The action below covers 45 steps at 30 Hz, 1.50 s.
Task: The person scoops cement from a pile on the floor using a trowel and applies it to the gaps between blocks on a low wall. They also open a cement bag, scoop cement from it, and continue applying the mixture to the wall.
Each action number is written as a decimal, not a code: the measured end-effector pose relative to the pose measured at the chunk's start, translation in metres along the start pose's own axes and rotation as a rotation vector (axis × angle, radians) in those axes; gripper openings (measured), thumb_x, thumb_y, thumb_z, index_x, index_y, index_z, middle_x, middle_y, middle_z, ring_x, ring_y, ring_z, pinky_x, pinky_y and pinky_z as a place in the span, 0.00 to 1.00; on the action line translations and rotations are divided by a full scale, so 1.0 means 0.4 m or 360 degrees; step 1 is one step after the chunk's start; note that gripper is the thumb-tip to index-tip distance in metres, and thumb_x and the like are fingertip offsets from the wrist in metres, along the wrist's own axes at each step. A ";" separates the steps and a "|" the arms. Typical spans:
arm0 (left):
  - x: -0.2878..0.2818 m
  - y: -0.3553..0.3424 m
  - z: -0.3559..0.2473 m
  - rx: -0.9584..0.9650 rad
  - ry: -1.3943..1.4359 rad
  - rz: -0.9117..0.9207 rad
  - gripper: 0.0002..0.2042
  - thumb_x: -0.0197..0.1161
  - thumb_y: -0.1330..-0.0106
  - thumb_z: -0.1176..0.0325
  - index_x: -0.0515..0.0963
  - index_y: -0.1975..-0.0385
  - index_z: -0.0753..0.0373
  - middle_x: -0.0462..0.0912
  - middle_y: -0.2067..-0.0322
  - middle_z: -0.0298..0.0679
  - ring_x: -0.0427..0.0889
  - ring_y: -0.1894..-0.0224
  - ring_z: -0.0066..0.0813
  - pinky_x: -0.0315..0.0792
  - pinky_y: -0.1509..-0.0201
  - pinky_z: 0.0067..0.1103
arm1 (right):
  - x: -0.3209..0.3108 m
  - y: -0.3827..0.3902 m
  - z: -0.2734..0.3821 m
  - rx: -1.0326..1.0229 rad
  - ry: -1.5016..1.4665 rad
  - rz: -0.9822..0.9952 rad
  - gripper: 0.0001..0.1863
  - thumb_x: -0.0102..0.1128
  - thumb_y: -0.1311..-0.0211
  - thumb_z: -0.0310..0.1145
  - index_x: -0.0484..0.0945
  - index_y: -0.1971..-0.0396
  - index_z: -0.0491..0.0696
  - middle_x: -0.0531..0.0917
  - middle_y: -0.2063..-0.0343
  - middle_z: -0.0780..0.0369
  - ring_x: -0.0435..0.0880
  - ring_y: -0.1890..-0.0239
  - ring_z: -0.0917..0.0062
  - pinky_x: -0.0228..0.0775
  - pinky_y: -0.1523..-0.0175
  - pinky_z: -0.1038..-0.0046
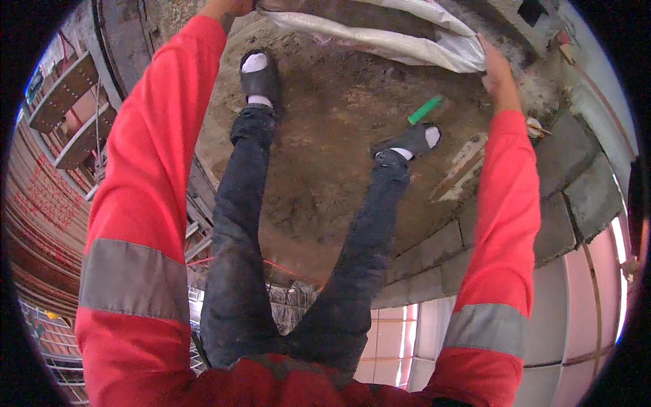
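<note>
A white woven sack (380, 42) stretches between my two hands at the far edge of the view, its mouth spread wide. My left hand (232, 8), partly cut off by the top of the picture, grips the sack's left end. On the right, my right hand (498, 69) has its fingers closed round the sack's other end. Brown dirt or shadow shows between the sack's two rims. Most of the sack lies beyond the picture's upper edge.
Bare brown ground (319, 163) lies under my feet. A green cylinder (425, 110) sits near my right sandal (407, 140), with a wooden board (461, 168) beside it. Grey blocks (434, 241) line the right. Stacked sheets (47, 224) and a ladder-like frame (64, 91) stand left.
</note>
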<state>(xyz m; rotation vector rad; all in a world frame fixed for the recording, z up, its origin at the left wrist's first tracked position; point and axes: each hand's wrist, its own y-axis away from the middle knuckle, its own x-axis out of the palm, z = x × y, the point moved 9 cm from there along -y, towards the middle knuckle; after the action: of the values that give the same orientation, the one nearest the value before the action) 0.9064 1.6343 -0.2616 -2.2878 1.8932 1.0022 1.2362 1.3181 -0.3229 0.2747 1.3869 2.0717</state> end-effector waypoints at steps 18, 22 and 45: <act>0.149 -0.301 -0.031 -0.0099 -0.0774 0.0026 0.23 0.52 0.36 0.49 0.77 0.65 0.68 0.80 0.69 0.55 0.79 0.63 0.50 0.70 0.62 0.40 | 0.093 0.104 -0.214 -0.0059 -0.0499 -0.0497 0.25 0.47 0.34 0.50 0.74 0.54 0.40 0.81 0.61 0.59 0.77 0.61 0.73 0.68 0.55 0.70; 0.112 -0.266 0.112 -0.1052 0.0292 0.0355 0.18 0.57 0.38 0.50 0.80 0.70 0.62 0.78 0.74 0.38 0.71 0.75 0.31 0.69 0.70 0.29 | 0.079 0.031 -0.293 0.0170 -0.0258 -0.0015 0.31 0.53 0.39 0.56 0.72 0.48 0.44 0.78 0.54 0.61 0.75 0.54 0.73 0.63 0.48 0.66; 0.340 0.259 0.174 -0.1300 0.1796 -0.0810 0.18 0.57 0.35 0.58 0.73 0.51 0.63 0.80 0.60 0.37 0.78 0.61 0.25 0.71 0.56 0.24 | 0.091 -0.067 -0.010 -0.0183 0.0165 -0.0115 0.31 0.56 0.39 0.47 0.67 0.45 0.38 0.73 0.45 0.56 0.69 0.42 0.69 0.55 0.38 0.74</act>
<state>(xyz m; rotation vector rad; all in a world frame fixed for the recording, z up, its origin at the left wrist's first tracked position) 0.7917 1.5139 -0.3415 -4.1080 0.7748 0.4115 1.2160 1.3437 -0.3542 0.0692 1.3115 2.1222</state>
